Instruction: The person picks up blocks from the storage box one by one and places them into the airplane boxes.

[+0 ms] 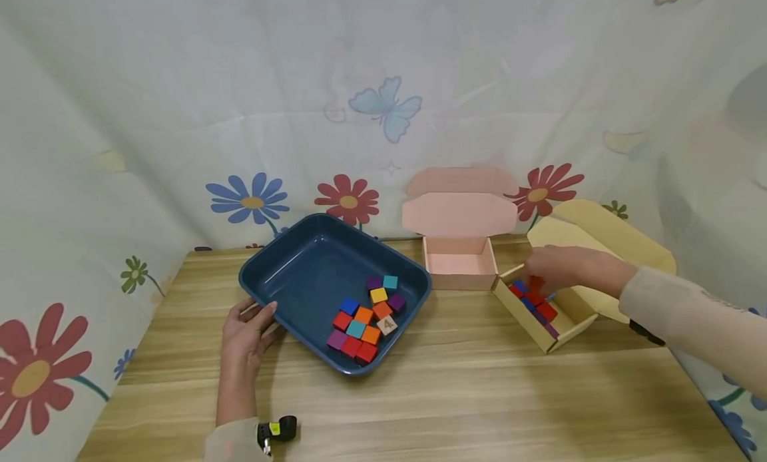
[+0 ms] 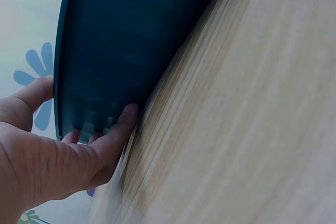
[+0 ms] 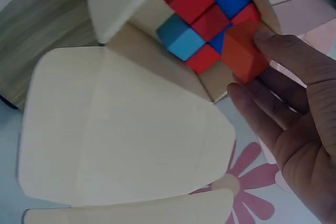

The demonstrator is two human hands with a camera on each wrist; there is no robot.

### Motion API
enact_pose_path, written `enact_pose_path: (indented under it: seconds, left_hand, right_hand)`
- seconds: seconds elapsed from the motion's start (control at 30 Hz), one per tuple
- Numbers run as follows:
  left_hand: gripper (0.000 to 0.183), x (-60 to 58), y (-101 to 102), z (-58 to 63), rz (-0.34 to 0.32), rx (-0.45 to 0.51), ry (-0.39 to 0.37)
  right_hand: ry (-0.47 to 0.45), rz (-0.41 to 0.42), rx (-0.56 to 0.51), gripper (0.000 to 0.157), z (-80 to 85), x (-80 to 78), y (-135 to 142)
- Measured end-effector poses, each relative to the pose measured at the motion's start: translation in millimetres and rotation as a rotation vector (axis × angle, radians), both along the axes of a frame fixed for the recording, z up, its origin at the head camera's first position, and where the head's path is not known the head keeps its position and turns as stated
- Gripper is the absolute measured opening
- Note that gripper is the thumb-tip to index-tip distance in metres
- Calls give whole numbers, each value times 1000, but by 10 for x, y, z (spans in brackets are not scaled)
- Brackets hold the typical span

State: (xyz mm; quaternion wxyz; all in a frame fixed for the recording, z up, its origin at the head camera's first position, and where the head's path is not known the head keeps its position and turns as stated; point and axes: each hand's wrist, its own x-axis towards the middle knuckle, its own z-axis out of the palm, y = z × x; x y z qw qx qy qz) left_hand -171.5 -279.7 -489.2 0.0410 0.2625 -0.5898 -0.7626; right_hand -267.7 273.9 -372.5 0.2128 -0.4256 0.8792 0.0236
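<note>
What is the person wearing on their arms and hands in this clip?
Both hands are bare: no gloves or rings visible. The left hand has a pale beige sleeve cuff at the wrist, with a small black device bearing a yellow mark strapped there. The right hand emerges from a matching long beige sleeve.

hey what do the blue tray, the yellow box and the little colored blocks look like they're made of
The blue tray looks like smooth plastic or enamel: its inside shows soft glare. The yellow box seems matte cardboard, with folded flaps and creases. The blocks look like painted wood: flat colors, sharp edges, one bare tan face. The left hand holds the tray's rim; the right hand pinches a red block.
</note>
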Motion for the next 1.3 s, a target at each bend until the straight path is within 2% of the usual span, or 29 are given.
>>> enact_pose_path:
  seconds: [0.13, 0.37, 0.73, 1.07, 1.2, 1.3]
  left_hand:
    - [81, -1, 0, 3, -2, 7, -1]
    - [79, -2, 8, 0, -1, 12, 3]
    - [80, -7, -4, -2, 2, 26, 7]
    - [75, -19, 17, 16, 8, 19, 12]
    - [75, -20, 14, 13, 9, 16, 14]
    - [78, -9, 5, 9, 8, 21, 4]
  right_hand:
    - [12, -53, 42, 19, -68, 28, 96]
    - [107, -130, 58, 23, -228, 155, 185]
    - [155, -233, 47, 14, -361, 281, 214]
    - [272, -172, -25, 21, -524, 295, 293]
    - [307, -154, -18, 20, -518, 293, 286]
    - [316, -187, -24, 16, -473, 294, 230]
